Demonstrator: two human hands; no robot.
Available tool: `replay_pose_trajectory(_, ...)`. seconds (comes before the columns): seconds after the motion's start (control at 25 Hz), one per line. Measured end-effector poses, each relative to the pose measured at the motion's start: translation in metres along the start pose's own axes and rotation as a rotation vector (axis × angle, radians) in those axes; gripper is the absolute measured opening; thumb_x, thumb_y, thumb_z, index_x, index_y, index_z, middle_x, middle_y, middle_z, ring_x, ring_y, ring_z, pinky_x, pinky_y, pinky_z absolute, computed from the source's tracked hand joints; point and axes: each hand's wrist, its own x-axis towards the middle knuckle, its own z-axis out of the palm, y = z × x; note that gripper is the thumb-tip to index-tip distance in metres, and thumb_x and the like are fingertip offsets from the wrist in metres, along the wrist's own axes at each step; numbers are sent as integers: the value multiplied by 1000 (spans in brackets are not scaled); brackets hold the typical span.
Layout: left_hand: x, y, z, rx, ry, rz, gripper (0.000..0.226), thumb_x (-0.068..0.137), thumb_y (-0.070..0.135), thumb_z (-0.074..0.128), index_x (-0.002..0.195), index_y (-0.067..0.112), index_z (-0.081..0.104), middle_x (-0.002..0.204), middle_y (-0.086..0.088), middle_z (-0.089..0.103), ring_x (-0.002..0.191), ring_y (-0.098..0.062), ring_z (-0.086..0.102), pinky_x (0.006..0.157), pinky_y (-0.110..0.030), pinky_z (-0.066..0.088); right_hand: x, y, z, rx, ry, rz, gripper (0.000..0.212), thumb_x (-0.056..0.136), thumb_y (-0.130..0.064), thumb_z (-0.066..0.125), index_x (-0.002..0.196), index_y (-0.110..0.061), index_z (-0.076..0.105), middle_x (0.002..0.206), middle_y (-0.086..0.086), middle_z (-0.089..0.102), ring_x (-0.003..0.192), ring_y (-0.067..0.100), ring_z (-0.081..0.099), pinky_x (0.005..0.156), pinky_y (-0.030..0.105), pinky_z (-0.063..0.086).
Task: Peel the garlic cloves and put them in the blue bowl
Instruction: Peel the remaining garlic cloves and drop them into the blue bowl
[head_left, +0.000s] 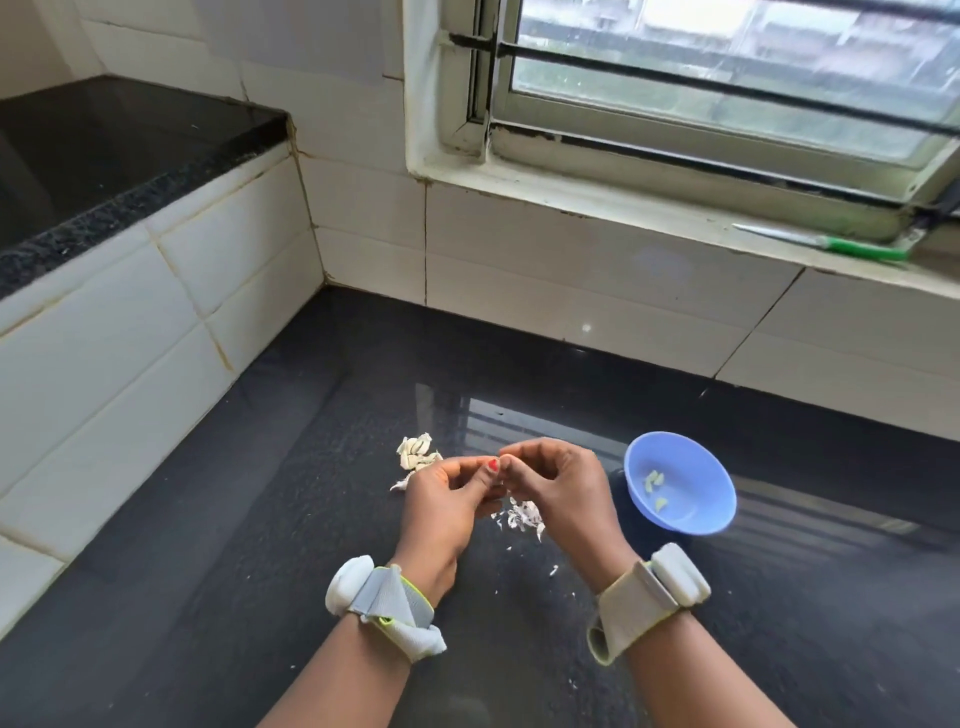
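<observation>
My left hand (444, 506) and my right hand (558, 486) meet fingertip to fingertip above the black counter, pinching a garlic clove that the fingers almost wholly hide. A small pile of unpeeled garlic cloves (415, 453) lies just beyond my left hand. Loose papery garlic skins (522, 515) lie on the counter under and between the hands. To the right of my right hand stands the blue bowl (698, 512), with a few peeled cloves (653, 483) inside it.
The black counter (311, 519) meets white tiled walls at the left and back. A raised black ledge (104, 156) sits at the upper left. A green-handled knife (826, 243) lies on the window sill at the right. Skin flecks dot the counter.
</observation>
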Motion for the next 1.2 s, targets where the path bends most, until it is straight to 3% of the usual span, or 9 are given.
replay_pose_trajectory(0.16,5,-2,10,72,19,33,6,84,9,68,80,6,71,68,-8,70,62,-13,66,60,-24,57,-2,5,-10,-17,16,4,4,85,-21,75,81,-24,75,72,-11,74,67,1,66,64,18,52)
replay_pose_trajectory(0.32,9,-3,12,216,3,124,6,83,9,70,80,4,72,63,-2,69,56,-7,62,58,-23,55,4,9,-20,234,-154,138,9,88,-18,70,82,-16,76,73,-2,73,68,7,61,69,23,52)
replay_pose_trajectory(0.4,11,-4,13,274,0,154,6,83,9,70,79,6,73,64,0,69,55,-6,61,57,-21,53,4,10,-21,330,-144,184,8,88,-16,71,83,-13,76,75,2,73,69,11,62,70,25,54)
replay_pose_trajectory(0.48,14,-7,15,394,46,214,5,83,13,71,78,11,73,66,2,69,56,-6,61,58,-20,51,4,13,-18,177,-30,149,6,86,-18,74,81,-18,77,74,-2,75,68,10,65,70,27,56)
replay_pose_trajectory(0.6,14,-9,17,555,102,331,3,81,20,73,80,18,74,71,6,70,65,-7,63,64,-23,51,3,12,-15,-114,75,70,5,84,-22,75,80,-25,77,69,-11,73,65,1,67,62,16,53)
replay_pose_trajectory(0.72,13,-9,17,588,108,438,2,79,16,75,81,17,75,76,6,70,74,-8,64,69,-24,50,0,10,-12,-185,61,23,6,86,-20,73,86,-21,78,69,-12,72,62,-4,64,56,9,47)
replay_pose_trajectory(0.92,12,-9,15,690,112,627,3,79,14,74,82,14,74,77,3,68,72,-8,61,66,-21,48,-5,10,-12,-182,101,-36,9,86,-22,73,94,-21,78,77,-12,73,72,-5,67,64,10,52)
replay_pose_trajectory(1.2,16,-12,16,753,92,699,6,79,10,74,82,14,73,77,3,67,70,-10,61,65,-21,46,-4,10,-11,-275,143,-116,6,85,-18,73,88,-20,78,70,-11,70,65,1,63,58,10,47)
